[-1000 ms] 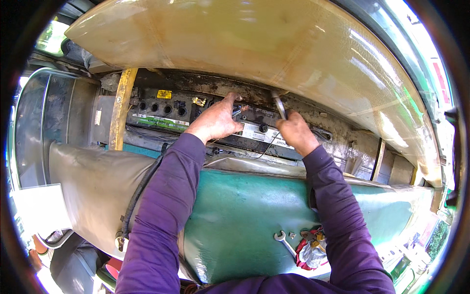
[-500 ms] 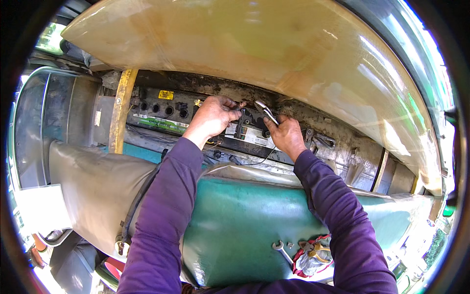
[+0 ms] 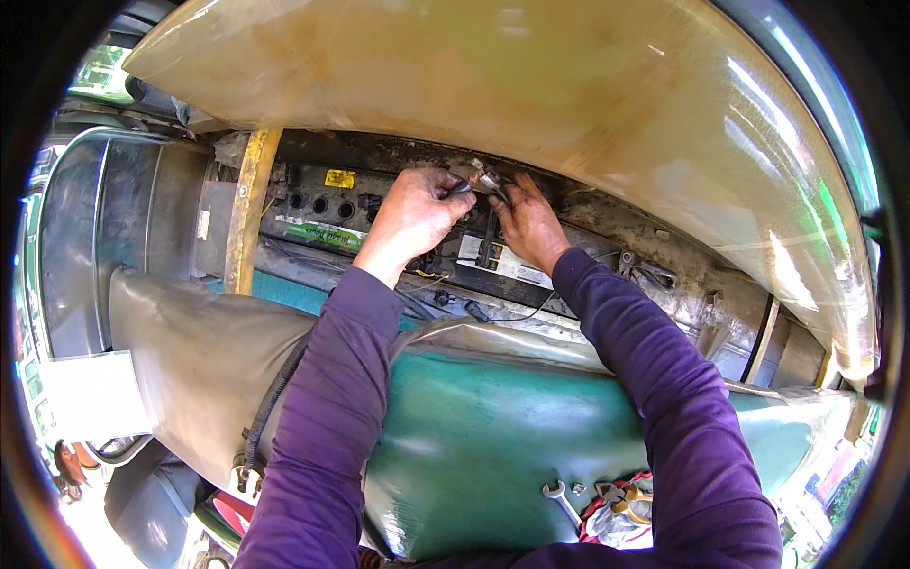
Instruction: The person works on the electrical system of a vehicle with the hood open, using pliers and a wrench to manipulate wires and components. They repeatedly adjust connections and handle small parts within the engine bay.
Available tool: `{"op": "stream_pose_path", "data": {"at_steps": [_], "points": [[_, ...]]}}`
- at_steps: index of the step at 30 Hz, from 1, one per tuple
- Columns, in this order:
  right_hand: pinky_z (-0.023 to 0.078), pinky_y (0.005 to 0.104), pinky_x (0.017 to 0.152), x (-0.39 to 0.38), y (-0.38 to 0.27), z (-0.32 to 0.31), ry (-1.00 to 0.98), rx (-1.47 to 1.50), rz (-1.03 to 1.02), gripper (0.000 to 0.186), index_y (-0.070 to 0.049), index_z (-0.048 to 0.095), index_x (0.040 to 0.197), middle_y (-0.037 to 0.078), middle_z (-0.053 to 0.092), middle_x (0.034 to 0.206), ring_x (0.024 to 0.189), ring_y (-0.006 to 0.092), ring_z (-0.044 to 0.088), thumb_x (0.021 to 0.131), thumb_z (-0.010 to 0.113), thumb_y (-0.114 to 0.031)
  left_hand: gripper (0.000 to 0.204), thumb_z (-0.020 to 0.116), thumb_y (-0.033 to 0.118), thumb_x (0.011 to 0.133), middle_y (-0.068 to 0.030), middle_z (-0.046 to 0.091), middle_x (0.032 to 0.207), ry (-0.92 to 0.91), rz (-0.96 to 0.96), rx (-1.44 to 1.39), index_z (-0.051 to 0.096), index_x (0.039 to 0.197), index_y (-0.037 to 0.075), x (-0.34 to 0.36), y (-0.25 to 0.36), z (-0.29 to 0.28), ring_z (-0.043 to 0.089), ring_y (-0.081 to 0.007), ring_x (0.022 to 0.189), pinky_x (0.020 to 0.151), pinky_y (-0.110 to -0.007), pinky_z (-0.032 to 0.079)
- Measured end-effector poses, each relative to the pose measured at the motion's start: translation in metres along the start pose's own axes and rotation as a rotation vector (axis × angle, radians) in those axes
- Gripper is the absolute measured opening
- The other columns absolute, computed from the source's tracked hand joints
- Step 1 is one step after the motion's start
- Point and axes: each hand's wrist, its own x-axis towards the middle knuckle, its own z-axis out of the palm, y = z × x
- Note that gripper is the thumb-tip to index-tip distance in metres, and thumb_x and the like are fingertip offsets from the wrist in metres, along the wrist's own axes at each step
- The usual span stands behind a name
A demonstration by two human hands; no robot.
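Left hand (image 3: pixel 414 216) pinching a dark cable end (image 3: pixel 461 190). Right hand (image 3: pixel 533 226) gripping a shiny metal tool (image 3: pixel 497 188), just beside the cable. Hands close, not touching. Black battery case (image 3: pixel 327 218) left of both; open-end wrench (image 3: pixel 564 504) on green pad (image 3: pixel 464 427) below my right.

Dark lettering runs along the green strip (image 3: pixel 327 237) on the front of the black case (image 3: pixel 322 192) with round openings, while the yellow label (image 3: pixel 339 179) just beyond those openings carries print too small for me to read from here. To the right, a white label (image 3: pixel 517 266) on the front of the dark unit (image 3: pixel 471 228) shows only blurred print; the small pale sticker (image 3: pixel 204 225) on the grey panel (image 3: pixel 217 201) is likewise illegible to me.
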Motion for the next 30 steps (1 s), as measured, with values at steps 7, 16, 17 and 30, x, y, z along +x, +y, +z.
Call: {"op": "stream_pose_path", "data": {"at_steps": [7,16,17,30], "points": [[0.052,0.0493,0.093,0.0,-0.012,-0.007,0.009,0.14,-0.053,0.033,0.006,0.063,0.11,0.032,0.058,0.119,0.106,0.0475,0.061,0.101,0.06,-0.025,0.035,0.078,0.02,0.086,-0.0116,0.074,0.087,0.014,-0.039,0.101,0.073,0.105,-0.009,0.001,0.002,-0.002,0.064,-0.0136,0.078,0.075,-0.031,0.052],[0.054,0.0513,0.085,-0.027,-0.068,-0.073,-0.303,0.001,0.27,0.043,0.004,0.069,0.095,0.031,0.067,0.096,0.09,0.0482,0.066,0.101,0.056,-0.036,0.037,0.075,0.031,0.088,-0.0271,0.071,0.088,-0.087,0.013,0.258,0.074,0.1,-0.004,0.0,-0.004,0.014,0.07,-0.041,0.083,0.078,-0.044,0.054],[0.054,0.0513,0.085,-0.026,-0.08,-0.088,-0.449,-0.038,0.388,0.044,0.004,0.069,0.093,0.032,0.067,0.094,0.091,0.0481,0.066,0.101,0.055,-0.037,0.036,0.077,0.028,0.087,-0.0265,0.072,0.091,-0.131,0.01,0.273,0.074,0.103,-0.004,-0.003,-0.004,0.017,0.07,-0.0365,0.083,0.077,-0.043,0.053],[0.061,0.052,0.079,0.094,-0.089,-0.129,-1.546,0.008,0.842,0.032,0.002,0.068,0.101,0.022,0.072,0.092,0.085,0.0342,0.074,0.102,0.052,-0.025,0.035,0.077,0.026,0.084,-0.0283,0.07,0.102,-0.375,0.201,0.627,0.072,0.107,0.0,-0.008,-0.025,0.033,0.067,-0.0444,0.099,0.087,-0.05,0.053]]}}
